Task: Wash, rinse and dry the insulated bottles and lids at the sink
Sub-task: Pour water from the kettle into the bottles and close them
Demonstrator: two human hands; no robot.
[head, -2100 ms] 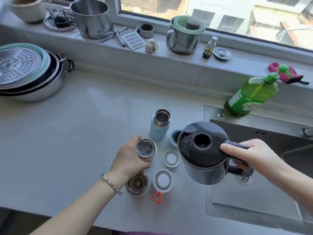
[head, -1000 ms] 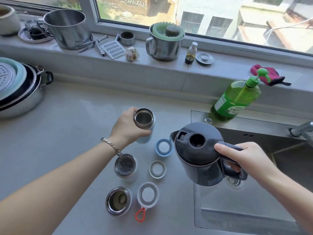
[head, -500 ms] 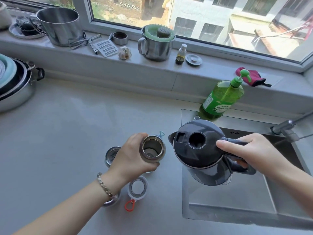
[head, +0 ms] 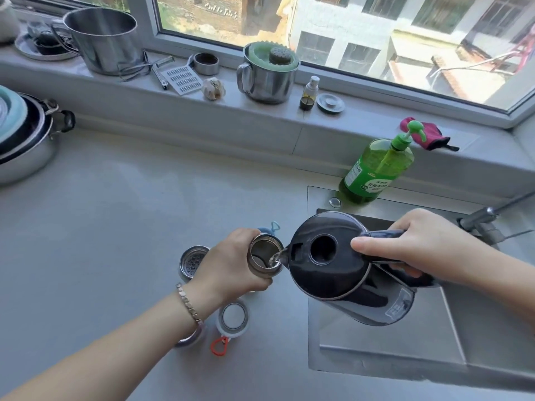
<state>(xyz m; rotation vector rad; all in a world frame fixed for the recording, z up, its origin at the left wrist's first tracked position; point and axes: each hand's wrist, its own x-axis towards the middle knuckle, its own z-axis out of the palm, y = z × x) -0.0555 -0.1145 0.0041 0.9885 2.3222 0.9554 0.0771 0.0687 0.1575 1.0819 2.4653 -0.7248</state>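
Early yet: my left hand [head: 228,264] grips an open bottle [head: 265,256] over the surface [head: 130,212] beside the sink [head: 405,345], and my right hand [head: 419,241] wraps the kettle [head: 327,273] handle, pouring water in. The second bottle [head: 192,260] and red-loop lid [head: 234,316] wait; soaping, rinsing and drying are all left, I judge.

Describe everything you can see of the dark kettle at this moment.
The kettle is dark grey, plastic-looking, its lid shut with a round hole at centre. The right hand grips its handle, holding it airborne over the sink edge, tipped left. Its spout is at the mouth of the steel bottle in the left hand, pouring a thin stream of water.
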